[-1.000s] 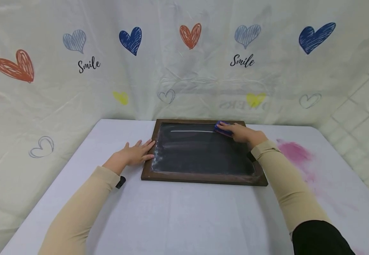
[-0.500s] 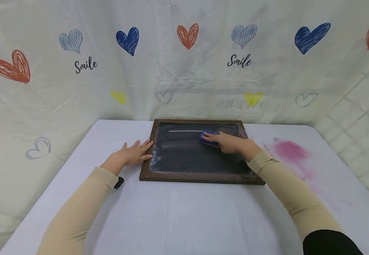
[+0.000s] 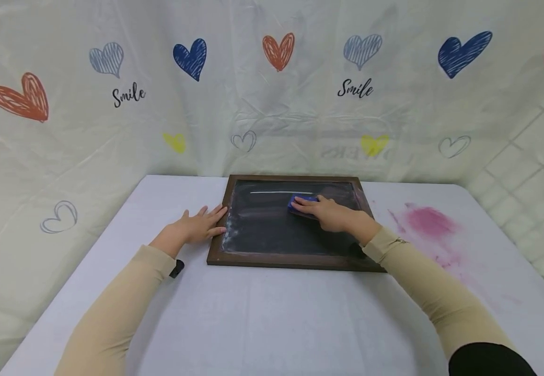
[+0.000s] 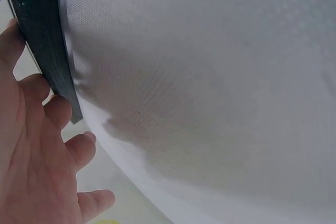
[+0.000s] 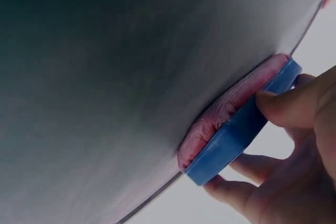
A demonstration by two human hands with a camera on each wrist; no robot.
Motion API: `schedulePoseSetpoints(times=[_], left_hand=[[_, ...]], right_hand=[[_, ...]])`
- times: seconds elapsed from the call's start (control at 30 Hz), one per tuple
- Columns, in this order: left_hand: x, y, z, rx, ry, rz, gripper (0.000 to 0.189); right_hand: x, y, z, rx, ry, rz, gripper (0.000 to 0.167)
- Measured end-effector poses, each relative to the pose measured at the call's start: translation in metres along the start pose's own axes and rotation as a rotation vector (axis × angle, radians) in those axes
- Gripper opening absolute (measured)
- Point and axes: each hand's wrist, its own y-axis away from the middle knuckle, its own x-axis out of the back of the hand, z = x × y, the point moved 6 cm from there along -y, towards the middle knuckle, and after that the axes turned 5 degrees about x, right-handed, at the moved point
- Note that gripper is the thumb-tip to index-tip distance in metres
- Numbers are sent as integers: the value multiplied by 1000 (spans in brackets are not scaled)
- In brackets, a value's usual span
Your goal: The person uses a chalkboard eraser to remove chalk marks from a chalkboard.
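Observation:
A chalkboard (image 3: 272, 230) in a brown wooden frame lies on the white-covered table. Near its top edge runs a white chalk line (image 3: 272, 192). My right hand (image 3: 335, 214) grips a blue chalkboard eraser (image 3: 303, 198) just below the right end of that line. In the right wrist view the eraser (image 5: 236, 127) has its pink pad against the dark surface, thumb on one side and fingers on the other. My left hand (image 3: 195, 227) lies with fingers spread, fingertips on the left side of the frame. In the left wrist view those fingers touch the frame's edge (image 4: 44, 35).
A pink powdery stain (image 3: 429, 222) marks the tablecloth right of the board. Behind the table hangs a pale curtain (image 3: 300, 120) printed with hearts and the word Smile. Whitish chalk smudges line the board's left edge.
My right hand has carried the eraser left and slightly down from the board's upper right. More of the board's right side shows. The left hand stays at the frame.

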Motion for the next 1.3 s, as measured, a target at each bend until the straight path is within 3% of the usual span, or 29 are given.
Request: schedulePoseSetpoints(times=[0.23, 0.4, 0.53, 0.77, 1.0, 1.3], left_hand=[[0, 4, -1, -7, 4, -4, 74], [2, 2, -1, -12, -9, 1, 74], [3, 0, -1, -10, -7, -6, 75], [1, 3, -2, 2, 10, -5, 75], [2, 4, 2, -3, -26, 8, 74], [4, 3, 0, 8, -29, 8, 73]], right_hand=[[5, -8, 53, -276, -11, 38, 81], [5, -12, 63, -399, -6, 28, 77], [5, -23, 49, -430, 9, 17, 73], [5, -61, 5, -371, 1, -26, 70], [2, -93, -19, -375, 12, -49, 69], [-1, -133, -55, -350, 112, -48, 64]])
